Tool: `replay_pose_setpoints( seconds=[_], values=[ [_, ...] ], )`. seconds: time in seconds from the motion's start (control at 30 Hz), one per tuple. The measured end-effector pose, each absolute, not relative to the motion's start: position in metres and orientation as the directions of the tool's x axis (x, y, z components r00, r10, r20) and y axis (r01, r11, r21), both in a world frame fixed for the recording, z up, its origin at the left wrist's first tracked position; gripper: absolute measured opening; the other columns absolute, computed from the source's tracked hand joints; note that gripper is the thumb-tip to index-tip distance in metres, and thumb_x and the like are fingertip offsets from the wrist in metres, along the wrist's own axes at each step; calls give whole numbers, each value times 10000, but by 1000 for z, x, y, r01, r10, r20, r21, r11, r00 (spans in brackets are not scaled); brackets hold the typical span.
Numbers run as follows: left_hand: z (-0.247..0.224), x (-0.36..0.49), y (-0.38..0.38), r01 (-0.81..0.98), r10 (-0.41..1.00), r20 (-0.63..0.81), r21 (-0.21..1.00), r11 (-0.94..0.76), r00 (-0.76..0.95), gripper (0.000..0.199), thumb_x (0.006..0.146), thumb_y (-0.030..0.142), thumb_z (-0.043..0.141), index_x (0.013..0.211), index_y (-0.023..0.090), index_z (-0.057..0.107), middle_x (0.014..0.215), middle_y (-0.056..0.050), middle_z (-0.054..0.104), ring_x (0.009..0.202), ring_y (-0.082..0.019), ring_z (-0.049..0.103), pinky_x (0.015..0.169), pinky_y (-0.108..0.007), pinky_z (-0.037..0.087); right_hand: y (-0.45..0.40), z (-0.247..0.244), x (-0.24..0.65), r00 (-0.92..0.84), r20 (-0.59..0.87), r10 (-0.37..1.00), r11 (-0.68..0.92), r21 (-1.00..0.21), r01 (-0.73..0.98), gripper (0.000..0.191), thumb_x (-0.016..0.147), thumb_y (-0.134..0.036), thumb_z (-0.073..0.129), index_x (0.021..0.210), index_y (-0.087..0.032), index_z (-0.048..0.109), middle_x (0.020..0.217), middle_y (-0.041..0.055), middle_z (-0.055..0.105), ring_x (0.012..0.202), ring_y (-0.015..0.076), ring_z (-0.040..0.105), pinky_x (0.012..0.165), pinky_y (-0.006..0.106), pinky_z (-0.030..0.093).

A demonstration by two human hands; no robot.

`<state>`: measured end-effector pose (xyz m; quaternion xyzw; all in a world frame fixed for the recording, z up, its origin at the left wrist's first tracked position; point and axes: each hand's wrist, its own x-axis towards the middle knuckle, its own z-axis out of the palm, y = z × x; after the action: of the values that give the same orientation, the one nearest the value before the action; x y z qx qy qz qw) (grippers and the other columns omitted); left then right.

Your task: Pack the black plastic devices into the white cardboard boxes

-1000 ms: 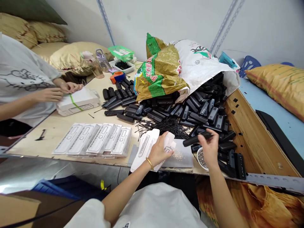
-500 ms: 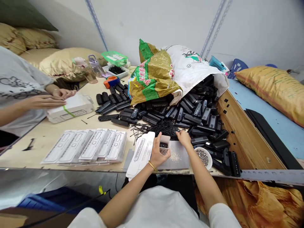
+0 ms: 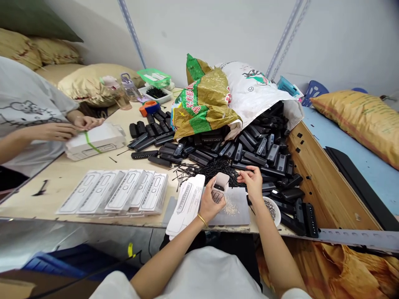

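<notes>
My left hand point(image 3: 212, 205) is wrapped round a small white carton point(image 3: 222, 180). Its top flap stands up, and a black object shows inside. Beside it, flattened white printed boxes point(image 3: 186, 203) lie at the table's front edge. My right hand point(image 3: 254, 182) is pinched at the right end of a heap of thin black sticks point(image 3: 215, 169); what its fingertips hold, if anything, is too small to make out. Below the hands, tiny pale pieces point(image 3: 230, 208) are scattered on a grey mat point(image 3: 241, 199). A white bowl point(image 3: 277, 220) of small metal parts stands by my right forearm.
Many black plastic devices point(image 3: 199, 158) spill from a white sack point(image 3: 252, 95) under a gold-green bag point(image 3: 199, 104). Packed white boxes point(image 3: 124, 191) stand in a row at left. A co-worker's hands point(image 3: 84, 122) rest by a banded box stack point(image 3: 96, 145). A wooden board point(image 3: 330, 182) edges the right.
My right hand has moved right and lifted slightly from the stick heap, its fingers now pinched. The carton in my left hand has tilted a little. The co-worker's nearer hand has drawn left.
</notes>
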<state>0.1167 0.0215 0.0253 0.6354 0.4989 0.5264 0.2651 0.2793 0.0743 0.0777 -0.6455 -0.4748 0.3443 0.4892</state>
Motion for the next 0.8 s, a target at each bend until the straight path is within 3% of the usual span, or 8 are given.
replay_pose_setpoints(
  seconds=[0.1,0.23,0.3,0.47,0.53,0.63,0.73,0.8],
  values=[
    [26,117,20,371,896,442,839,-398,-37,796,662,117,605,1387,244,301,1331,-101,514,1224,-228,515,1017,-401,432,47,97,259,281,217,935,205,-976,73,348,789,-321,630,1083,-267,453,723,-58,616,538,113,594,539,257,519],
    [25,116,20,391,874,482,816,-426,-53,728,671,130,588,1350,204,337,1308,-121,528,1197,-240,533,995,-416,442,26,99,243,8,381,925,355,-869,344,48,834,-269,577,831,-235,610,767,1,604,700,140,592,662,285,497],
    [25,116,20,375,879,472,829,-415,-68,666,653,116,587,1285,200,396,1260,-113,556,1165,-242,553,974,-411,454,26,92,240,-15,377,926,354,-853,383,80,838,-275,567,856,-232,632,861,29,593,789,158,581,714,302,490],
    [24,121,14,234,915,402,888,-397,24,481,633,107,582,1091,199,467,1140,-97,601,1056,-241,601,893,-406,487,32,74,232,59,178,982,167,-972,165,421,742,-298,670,1124,-253,497,918,2,554,797,152,566,727,297,494],
    [24,122,12,207,919,387,895,-394,78,500,639,133,606,1108,191,444,1182,-122,587,1074,-251,597,891,-412,489,28,68,226,67,164,984,149,-972,183,314,778,-306,628,1067,-245,521,878,-3,561,782,156,566,712,299,490],
    [27,120,10,121,933,333,929,-349,134,624,695,153,620,1242,193,322,1363,-185,469,1208,-252,522,977,-439,442,15,59,221,58,360,931,319,-880,352,113,854,-304,534,918,-233,593,902,31,580,838,178,572,740,330,488],
    [33,118,10,71,959,225,968,-240,175,753,756,148,597,1355,223,148,1432,-197,399,1244,-227,496,1028,-458,404,3,53,220,-46,552,832,504,-719,478,111,860,-283,539,904,-239,630,980,64,598,930,209,577,780,369,493],
    [36,119,11,60,965,165,982,-181,201,765,761,147,602,1365,233,140,1414,-186,429,1226,-226,513,1027,-461,407,1,52,221,-21,585,811,509,-688,516,122,881,-260,510,916,-239,625,980,68,611,929,208,586,788,382,499]
  ],
)
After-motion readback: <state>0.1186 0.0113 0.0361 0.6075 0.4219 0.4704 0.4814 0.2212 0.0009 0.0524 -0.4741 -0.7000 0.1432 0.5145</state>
